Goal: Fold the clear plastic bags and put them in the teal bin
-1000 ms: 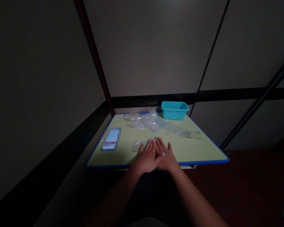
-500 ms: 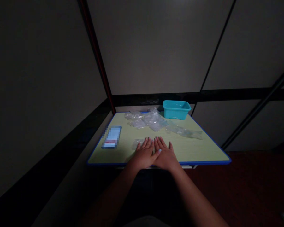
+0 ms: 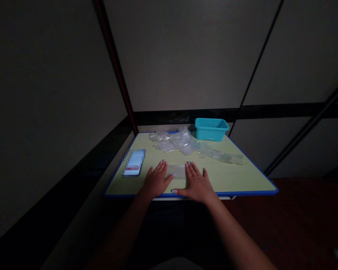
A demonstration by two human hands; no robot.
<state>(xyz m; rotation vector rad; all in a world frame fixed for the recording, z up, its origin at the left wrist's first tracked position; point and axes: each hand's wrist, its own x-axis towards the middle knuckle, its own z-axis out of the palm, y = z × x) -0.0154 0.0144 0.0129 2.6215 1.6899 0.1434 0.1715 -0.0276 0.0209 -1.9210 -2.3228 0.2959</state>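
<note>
A small clear plastic piece (image 3: 177, 171) lies flat near the front edge of the pale yellow table (image 3: 231, 182). My left hand (image 3: 157, 180) rests palm down at its left side, fingers stretched out. At its right side my right hand (image 3: 197, 183) lies flat, with the thumb out to the left. Both hands touch the piece or its edges and grip nothing. Behind them is a heap of crumpled clear plastic bags (image 3: 176, 142). A long clear plastic strip (image 3: 221, 155) stretches out to the right of the heap.
A turquoise bin (image 3: 211, 130) stands at the table's back right corner, by the wall (image 3: 180, 56). On the left of the table lies a phone (image 3: 134, 162) with its screen lit. The table has a blue rim.
My hands, overlapping before, have moved apart. My left hand has slid left, uncovering the plastic piece, and my right thumb now spreads out to the left.
</note>
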